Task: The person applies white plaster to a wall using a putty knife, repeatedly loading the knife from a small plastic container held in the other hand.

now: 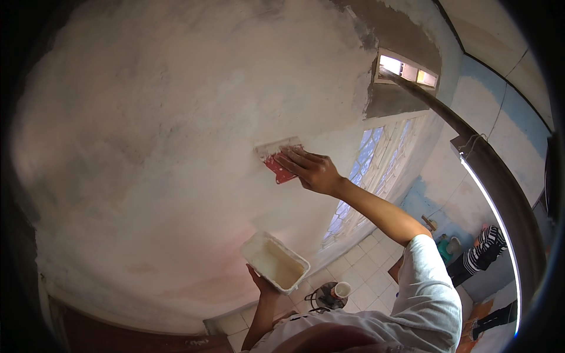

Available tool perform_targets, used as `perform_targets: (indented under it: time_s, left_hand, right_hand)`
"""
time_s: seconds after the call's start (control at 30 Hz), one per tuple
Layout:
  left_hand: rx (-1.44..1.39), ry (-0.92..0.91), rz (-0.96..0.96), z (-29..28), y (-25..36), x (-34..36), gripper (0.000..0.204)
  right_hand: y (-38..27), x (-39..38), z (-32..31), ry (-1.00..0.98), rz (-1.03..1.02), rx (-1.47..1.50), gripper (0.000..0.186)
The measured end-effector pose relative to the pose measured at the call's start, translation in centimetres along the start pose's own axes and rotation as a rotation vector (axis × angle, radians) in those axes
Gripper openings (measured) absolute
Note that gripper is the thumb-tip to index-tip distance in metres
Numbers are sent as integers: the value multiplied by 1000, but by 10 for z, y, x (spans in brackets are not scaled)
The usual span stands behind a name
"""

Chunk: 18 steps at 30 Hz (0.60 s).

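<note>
1. White cloth sleeve on the right arm is nearest in the head view.
2. The right hand is partly closed. Its fingers bend over a flat red scraper with a pale edge, holding it.
3. That scraper lies against the big, patchy, pale plaster wall, left of the white-barred window.
4. The left hand holds up a white, box-shaped tub from below. Some of its fingers are hidden, so I cannot tell how far they bend.
5. Pale, creamy paste sits inside the tub, which is tilted, below the scraper.
</note>
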<state>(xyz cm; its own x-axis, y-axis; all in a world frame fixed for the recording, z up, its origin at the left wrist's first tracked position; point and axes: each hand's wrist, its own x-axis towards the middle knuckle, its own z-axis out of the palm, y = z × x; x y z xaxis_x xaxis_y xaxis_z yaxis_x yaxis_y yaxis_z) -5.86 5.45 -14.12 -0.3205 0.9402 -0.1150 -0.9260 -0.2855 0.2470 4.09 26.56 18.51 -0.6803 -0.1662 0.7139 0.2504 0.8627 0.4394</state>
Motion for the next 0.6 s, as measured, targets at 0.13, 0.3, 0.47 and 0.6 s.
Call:
perform_targets:
  time_s: [0.13, 0.3, 0.47, 0.6]
  left_hand:
    - [-9, 4, -57, -18, 8, -4, 83]
    - [-2, -24, -100, -20, 21, -16, 82]
    - [190, 22, 101, -12, 17, -25, 79]
    - [-24, -38, 50, -30, 27, -20, 78]
  right_hand:
    - [19, 64, -55, 175, 34, 480, 35]
    - [105, 195, -124, 569, 222, -254, 25]
    - [123, 149, -42, 161, 269, -582, 56]
    - [6, 28, 24, -12, 99, -278, 63]
